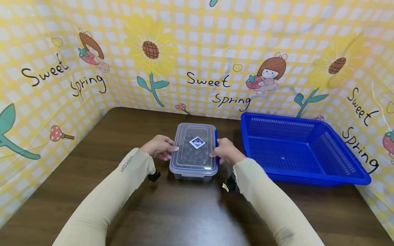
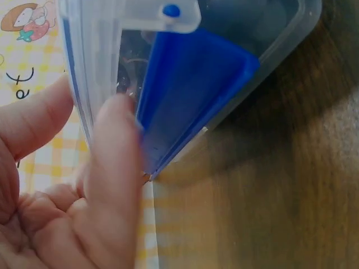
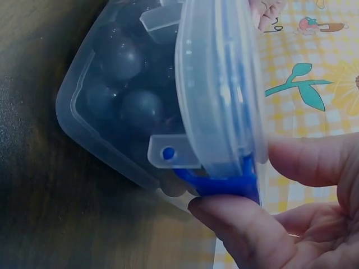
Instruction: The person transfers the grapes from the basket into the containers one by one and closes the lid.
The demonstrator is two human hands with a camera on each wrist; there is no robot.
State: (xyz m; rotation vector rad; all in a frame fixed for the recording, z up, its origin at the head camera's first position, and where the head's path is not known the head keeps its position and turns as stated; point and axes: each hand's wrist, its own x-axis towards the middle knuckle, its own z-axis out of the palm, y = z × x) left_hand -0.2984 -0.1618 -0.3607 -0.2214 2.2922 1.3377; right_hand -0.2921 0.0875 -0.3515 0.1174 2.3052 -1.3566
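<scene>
A clear plastic food container (image 1: 186, 162) with dark round pieces inside stands on the table, its lid (image 1: 184, 136) on top bearing a blue and white diamond label (image 1: 197, 142). My left hand (image 1: 159, 147) grips its left side, thumb on the lid edge. In the left wrist view a blue latch (image 2: 190, 78) slants outward from the wall beside a blurred finger. My right hand (image 1: 226, 150) pinches the right edge, thumb over the lid and a finger against the other blue latch (image 3: 221, 185), which lies up against the rim.
A blue plastic basket (image 1: 284, 176) with slotted walls stands to the right of the container. The brown wooden table (image 1: 141, 212) meets a yellow checked cloth (image 1: 206, 51) with printed flowers at the back and sides. Black wrist straps (image 1: 154, 176) hang below the sleeves.
</scene>
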